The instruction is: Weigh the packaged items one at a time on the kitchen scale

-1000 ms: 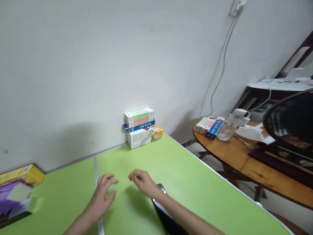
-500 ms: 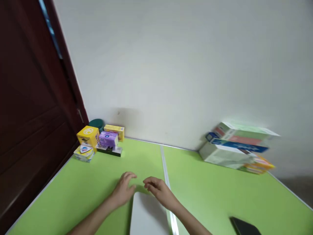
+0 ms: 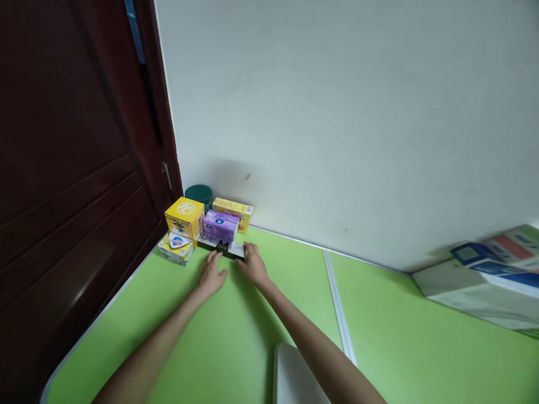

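Both my arms reach across the green table point(image 3: 252, 336) toward a cluster of small boxes in its far left corner. My left hand point(image 3: 211, 275) lies with fingers stretched out, its tips at the front edge of a flat black box point(image 3: 219, 246). My right hand point(image 3: 255, 265) touches the right end of that black box, fingers extended. A purple box point(image 3: 221, 225) sits on top of the black box. A yellow cube box point(image 3: 184, 216) stands to the left, with a small white and yellow box point(image 3: 176, 247) in front of it.
A long yellow box point(image 3: 233, 210) and a dark green lid point(image 3: 199, 194) stand against the white wall. A dark wooden door point(image 3: 71, 168) borders the table's left. Stacked white and blue boxes point(image 3: 488, 275) lie at the right. A white flat object point(image 3: 295, 381) lies near the front edge.
My view has swung left, from the right-hand stack of boxes to the corner cluster. Both hands moved forward across the table and now touch the black box.
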`<state>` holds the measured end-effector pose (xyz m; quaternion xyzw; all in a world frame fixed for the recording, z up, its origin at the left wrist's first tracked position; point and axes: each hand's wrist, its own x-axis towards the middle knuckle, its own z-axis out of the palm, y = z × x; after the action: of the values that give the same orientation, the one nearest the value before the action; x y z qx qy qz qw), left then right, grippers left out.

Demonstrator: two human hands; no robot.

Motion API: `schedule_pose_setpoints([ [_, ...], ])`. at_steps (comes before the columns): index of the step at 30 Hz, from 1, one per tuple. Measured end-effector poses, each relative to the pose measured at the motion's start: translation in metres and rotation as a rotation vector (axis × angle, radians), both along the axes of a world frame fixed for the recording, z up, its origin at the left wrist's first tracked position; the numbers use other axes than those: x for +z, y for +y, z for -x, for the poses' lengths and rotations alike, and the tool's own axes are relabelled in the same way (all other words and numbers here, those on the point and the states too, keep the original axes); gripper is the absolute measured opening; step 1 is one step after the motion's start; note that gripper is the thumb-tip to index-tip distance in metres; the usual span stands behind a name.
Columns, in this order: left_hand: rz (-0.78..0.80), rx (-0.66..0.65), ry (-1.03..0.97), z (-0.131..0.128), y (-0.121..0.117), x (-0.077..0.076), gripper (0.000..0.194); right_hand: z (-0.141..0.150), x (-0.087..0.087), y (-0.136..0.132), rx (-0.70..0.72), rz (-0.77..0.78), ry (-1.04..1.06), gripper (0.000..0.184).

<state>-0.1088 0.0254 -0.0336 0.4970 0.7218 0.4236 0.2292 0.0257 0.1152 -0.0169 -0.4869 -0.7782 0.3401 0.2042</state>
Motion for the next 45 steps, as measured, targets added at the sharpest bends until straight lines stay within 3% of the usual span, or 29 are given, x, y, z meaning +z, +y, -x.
schedule_pose_setpoints([
  [5,-0.049,0.046,-0.008,0.012,0.002,-0.003,0.049,0.006,0.001,0.013,0.056,-0.001,-0.009,0.048],
  [9,-0.104,0.093,-0.050,0.007,-0.022,0.002,0.055,-0.030,0.017,0.002,0.108,-0.001,0.027,0.040],
  [13,-0.113,0.057,-0.142,-0.022,-0.071,0.016,0.059,-0.104,0.045,-0.049,0.101,0.044,0.061,0.035],
  [19,0.042,-0.194,-0.109,-0.084,-0.145,0.043,0.040,-0.212,0.076,-0.156,0.012,0.117,0.084,0.029],
  [23,0.168,-0.253,-0.128,-0.121,-0.177,0.040,0.044,-0.250,0.069,-0.200,-0.055,0.198,0.129,0.033],
  [27,0.250,-0.243,-0.149,-0.137,-0.197,0.024,0.047,-0.263,0.051,-0.215,-0.067,0.259,0.185,0.038],
  [30,0.217,-0.195,-0.101,-0.136,-0.203,0.016,0.047,-0.268,0.045,-0.218,-0.084,0.297,0.201,0.055],
  [33,0.144,-0.163,-0.020,-0.128,-0.199,0.018,0.050,-0.278,0.046,-0.221,-0.123,0.328,0.204,0.070],
  [36,0.124,-0.204,0.029,-0.119,-0.189,0.028,0.053,-0.289,0.047,-0.226,-0.182,0.318,0.244,0.059],
  [40,0.216,-0.314,0.052,-0.110,-0.173,0.044,0.056,-0.298,0.037,-0.235,-0.294,0.372,0.324,0.044],
  [45,0.306,-0.420,0.029,-0.109,-0.162,0.054,0.067,-0.290,0.026,-0.242,-0.426,0.489,0.575,0.046],
])
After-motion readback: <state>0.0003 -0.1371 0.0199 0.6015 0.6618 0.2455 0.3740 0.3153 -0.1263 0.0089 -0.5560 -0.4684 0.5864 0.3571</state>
